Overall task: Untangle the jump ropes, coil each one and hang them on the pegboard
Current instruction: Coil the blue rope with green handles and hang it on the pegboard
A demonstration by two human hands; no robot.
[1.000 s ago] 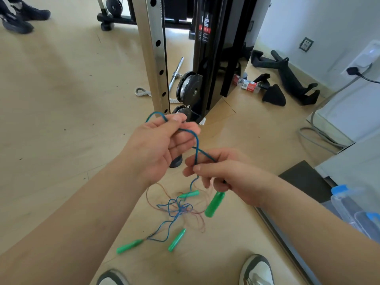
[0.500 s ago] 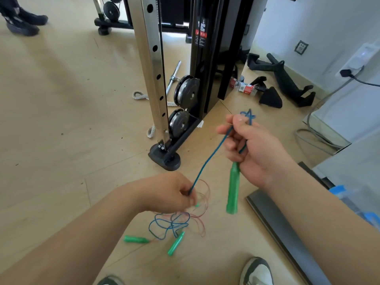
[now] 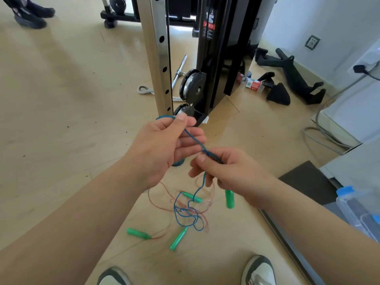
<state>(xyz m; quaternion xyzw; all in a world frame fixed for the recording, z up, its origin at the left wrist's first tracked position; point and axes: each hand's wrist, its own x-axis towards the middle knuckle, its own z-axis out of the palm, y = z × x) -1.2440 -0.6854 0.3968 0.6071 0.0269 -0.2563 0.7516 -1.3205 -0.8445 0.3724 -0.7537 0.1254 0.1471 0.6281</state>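
Left hand [image 3: 162, 149] pinches blue rope [image 3: 193, 137] | right hand [image 3: 228, 171] grips it, green handle [image 3: 229, 199] dangling | remainder tangled with red rope [image 3: 149, 195] on floor [image 3: 61, 99] | clear bin [image 3: 357, 208]: contents indiscernible.

a gym room. a cable machine [image 3: 213, 83] stands on the pale wood-look floor [image 3: 61, 99], with a perforated steel upright [image 3: 158, 58], black pulleys [image 3: 194, 86] near its foot and a red warning label [image 3: 209, 23] on its black frame. a chrome bar [image 3: 180, 70] and a grey rope handle [image 3: 146, 90] lie behind it. black cable attachments [image 3: 296, 73] lie by the white wall [image 3: 308, 17], and tangled jump ropes [image 3: 189, 212] with green handles [image 3: 178, 238] lie on the floor.
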